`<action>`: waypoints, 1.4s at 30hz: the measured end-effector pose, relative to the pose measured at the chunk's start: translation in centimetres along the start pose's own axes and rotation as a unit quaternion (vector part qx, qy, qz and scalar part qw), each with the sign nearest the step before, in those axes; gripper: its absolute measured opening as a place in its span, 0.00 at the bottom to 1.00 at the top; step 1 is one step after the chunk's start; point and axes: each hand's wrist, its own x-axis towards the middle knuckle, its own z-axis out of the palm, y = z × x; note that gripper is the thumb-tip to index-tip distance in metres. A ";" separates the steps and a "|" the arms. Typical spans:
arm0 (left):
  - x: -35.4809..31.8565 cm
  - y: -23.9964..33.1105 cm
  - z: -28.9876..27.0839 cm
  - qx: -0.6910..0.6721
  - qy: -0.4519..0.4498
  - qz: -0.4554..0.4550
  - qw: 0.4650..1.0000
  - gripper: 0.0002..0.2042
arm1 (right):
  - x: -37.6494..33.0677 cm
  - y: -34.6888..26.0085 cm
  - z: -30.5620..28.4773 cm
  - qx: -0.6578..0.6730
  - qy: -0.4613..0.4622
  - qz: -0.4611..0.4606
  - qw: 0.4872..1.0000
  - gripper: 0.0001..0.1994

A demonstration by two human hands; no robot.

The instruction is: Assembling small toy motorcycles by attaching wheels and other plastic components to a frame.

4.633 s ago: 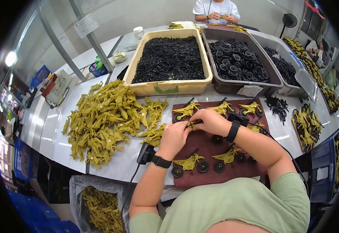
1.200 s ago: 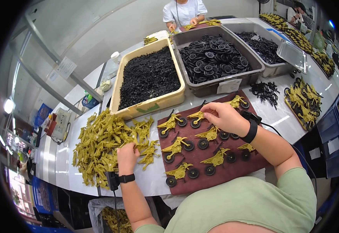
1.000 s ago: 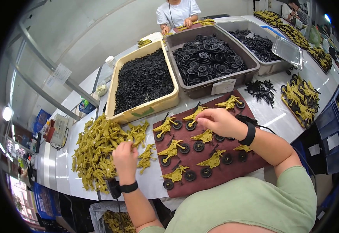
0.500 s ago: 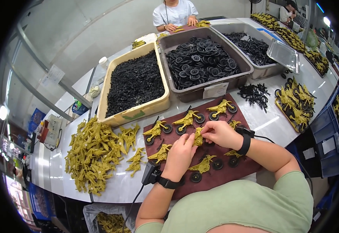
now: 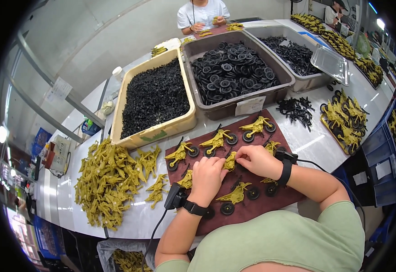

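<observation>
Over the dark red mat [image 5: 275, 136], my left hand [image 5: 208, 177] closes on a yellow toy motorcycle body [image 5: 230, 161], mostly covered by the fingers. My right hand [image 5: 260, 161] is pinched at the right edge of the same body; whatever small part its fingertips hold is hidden. Toy motorcycles with black wheels stand in a row behind my hands, one of them a yellow motorcycle [image 5: 217, 142]. Nearer me lies another yellow body [image 5: 235, 194] beside loose black wheels [image 5: 227, 208]. Both wrists wear black straps.
A heap of yellow bodies [image 5: 102, 186] lies at left. Behind the mat stand a cream tub [image 5: 155, 134] of small black parts, a brown tub [image 5: 270, 94] of wheels and a grey tub [image 5: 313, 80]. At right are loose black parts [image 5: 296, 112] and a loaded tray [image 5: 328, 131]. A co-worker [image 5: 202, 16] sits opposite.
My right fingertips have shifted slightly on the right side of the motorcycle body, which stays in my left hand. Across the table, the co-worker has raised one hand with a yellow piece.
</observation>
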 end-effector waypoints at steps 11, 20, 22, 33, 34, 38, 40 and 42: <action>-0.4 0.2 0.4 0.020 -0.002 -0.024 1.000 0.18 | -0.5 0.2 0.3 -0.096 -0.002 -0.047 0.994 0.06; -0.6 0.5 0.5 0.027 -0.009 -0.020 0.999 0.19 | -0.8 0.3 0.5 -0.178 -0.009 -0.086 0.980 0.08; -0.5 0.7 0.6 0.030 -0.006 -0.025 0.999 0.19 | -0.8 0.3 0.6 -0.167 0.037 -0.083 0.982 0.11; 0.0 1.7 1.5 0.114 -0.044 -0.022 0.992 0.14 | 1.1 1.1 0.7 -0.237 -0.004 -0.066 0.969 0.15; 0.0 1.8 1.6 0.115 -0.043 -0.022 0.992 0.14 | 1.2 1.0 0.6 -0.244 -0.011 -0.070 0.967 0.15; -0.2 1.3 2.0 0.169 -0.020 0.004 0.985 0.13 | 1.8 0.9 -0.3 -0.195 -0.043 -0.051 0.978 0.18; -0.3 0.5 1.2 0.097 0.002 -0.003 0.995 0.12 | 2.4 0.5 -1.7 -0.062 -0.165 -0.017 0.984 0.20; -0.5 -0.1 -0.1 0.023 0.072 0.021 0.997 0.14 | 2.3 0.6 -3.0 0.021 -0.191 -0.037 0.981 0.23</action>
